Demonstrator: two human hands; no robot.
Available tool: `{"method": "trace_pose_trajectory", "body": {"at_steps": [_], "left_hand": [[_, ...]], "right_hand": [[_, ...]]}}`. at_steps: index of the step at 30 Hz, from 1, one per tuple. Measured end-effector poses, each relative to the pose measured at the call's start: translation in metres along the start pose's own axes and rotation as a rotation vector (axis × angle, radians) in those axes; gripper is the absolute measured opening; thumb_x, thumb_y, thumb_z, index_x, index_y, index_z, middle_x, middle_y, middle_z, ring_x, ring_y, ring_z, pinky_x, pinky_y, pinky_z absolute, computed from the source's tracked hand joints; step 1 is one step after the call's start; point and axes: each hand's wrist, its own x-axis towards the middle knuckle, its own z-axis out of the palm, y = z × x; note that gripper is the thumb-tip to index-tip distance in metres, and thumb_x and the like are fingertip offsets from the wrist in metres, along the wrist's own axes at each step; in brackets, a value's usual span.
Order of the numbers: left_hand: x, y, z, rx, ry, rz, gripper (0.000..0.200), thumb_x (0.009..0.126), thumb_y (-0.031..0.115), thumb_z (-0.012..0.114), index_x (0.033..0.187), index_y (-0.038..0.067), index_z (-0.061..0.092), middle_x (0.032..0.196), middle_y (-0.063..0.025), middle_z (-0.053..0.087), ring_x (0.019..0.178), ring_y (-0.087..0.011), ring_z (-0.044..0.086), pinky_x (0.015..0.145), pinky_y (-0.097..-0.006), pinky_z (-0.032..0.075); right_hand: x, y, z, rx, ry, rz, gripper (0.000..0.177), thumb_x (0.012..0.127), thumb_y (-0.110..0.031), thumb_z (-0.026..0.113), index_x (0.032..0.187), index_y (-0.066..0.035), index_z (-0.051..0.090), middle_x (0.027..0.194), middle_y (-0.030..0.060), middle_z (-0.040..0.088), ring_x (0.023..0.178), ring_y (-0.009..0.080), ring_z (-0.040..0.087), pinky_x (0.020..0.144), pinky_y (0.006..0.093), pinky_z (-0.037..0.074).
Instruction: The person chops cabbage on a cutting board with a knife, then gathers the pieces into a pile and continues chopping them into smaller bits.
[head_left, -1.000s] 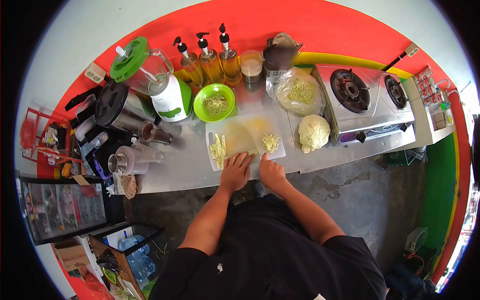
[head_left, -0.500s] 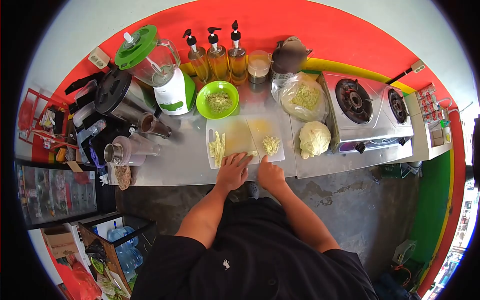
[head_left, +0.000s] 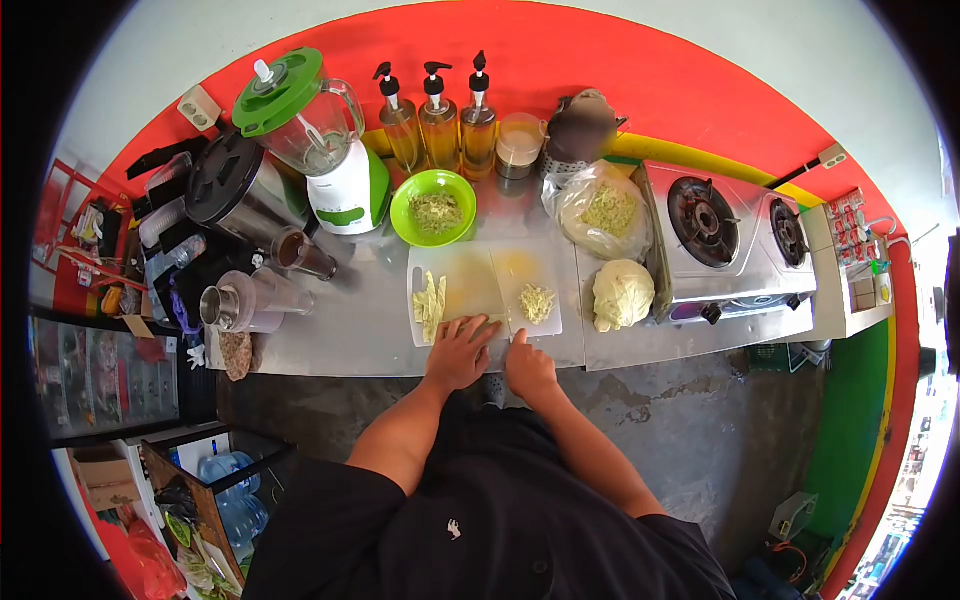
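A white cutting board (head_left: 420,262) lies at the counter's front edge. My left hand (head_left: 462,350) is on its lower edge, curled fingers pressing down cabbage, mostly hidden beneath them. Right beside it, my right hand (head_left: 530,370) is closed around a knife (head_left: 503,300), index finger stretched along it. The handle is hidden in my fist, and the thin blade points away across the board. Left of my hands lie pale cabbage strips (head_left: 430,305). A small heap of chopped cabbage (head_left: 537,303) sits right of the blade.
Behind the board stands a green bowl (head_left: 402,215) of chopped greens. A whole cabbage (head_left: 623,295), a plastic bag of shredded cabbage (head_left: 608,212) and a gas stove (head_left: 745,275) are to the right. A blender (head_left: 345,190) and pump bottles (head_left: 440,135) stand behind.
The view has shifted slightly. Both hands stay at the board's lower edge, and the pale bit of cabbage by my left fingertips is less visible now.
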Motion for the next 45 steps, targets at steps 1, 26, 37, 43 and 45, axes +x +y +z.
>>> {"method": "trace_pose_trajectory", "body": {"at_steps": [1,26,37,43,45], "left_hand": [[-0.001,-0.001,0.001,-0.005,0.002,0.006,0.053,0.086,0.025,0.063,0.139,0.024,0.055,0.139,-0.0032,0.050,0.126,-0.0292,0.045,0.103,-0.0494,0.037],[-0.002,0.000,-0.003,0.000,0.014,-0.001,0.054,0.087,0.024,0.063,0.140,0.026,0.056,0.140,-0.0009,0.052,0.125,-0.0257,0.048,0.103,-0.0464,0.040],[-0.003,0.000,-0.002,-0.039,0.025,-0.025,0.053,0.086,0.025,0.063,0.139,0.026,0.056,0.139,-0.0027,0.052,0.125,-0.0285,0.047,0.103,-0.0489,0.039],[-0.003,0.003,-0.003,-0.004,0.012,-0.016,0.053,0.086,0.025,0.063,0.138,0.023,0.057,0.139,-0.0025,0.052,0.124,-0.0283,0.047,0.103,-0.0486,0.039],[-0.003,0.002,-0.004,-0.006,0.009,-0.018,0.053,0.086,0.025,0.063,0.139,0.023,0.057,0.139,-0.0025,0.052,0.124,-0.0282,0.047,0.103,-0.0485,0.039]], "right_hand": [[0.002,0.000,0.004,0.026,0.026,0.007,0.045,0.091,-0.011,0.054,0.128,0.009,0.038,0.100,0.0301,0.070,0.096,0.0454,0.070,0.084,0.0507,0.056],[0.013,-0.001,0.004,0.112,0.018,0.010,0.047,0.090,-0.011,0.056,0.127,0.011,0.038,0.102,0.0306,0.069,0.094,0.0448,0.071,0.081,0.0500,0.058],[0.007,-0.002,0.010,0.129,0.018,-0.005,0.050,0.091,-0.015,0.054,0.128,0.012,0.036,0.102,0.0332,0.068,0.097,0.0472,0.069,0.086,0.0535,0.055],[0.010,-0.001,-0.008,0.065,-0.013,-0.055,0.050,0.090,-0.009,0.056,0.132,0.010,0.034,0.102,0.0303,0.069,0.097,0.0438,0.070,0.084,0.0502,0.057],[0.002,-0.003,-0.003,0.075,-0.016,-0.037,0.049,0.090,-0.009,0.056,0.130,0.010,0.035,0.103,0.0304,0.069,0.097,0.0438,0.070,0.084,0.0501,0.057]]}}
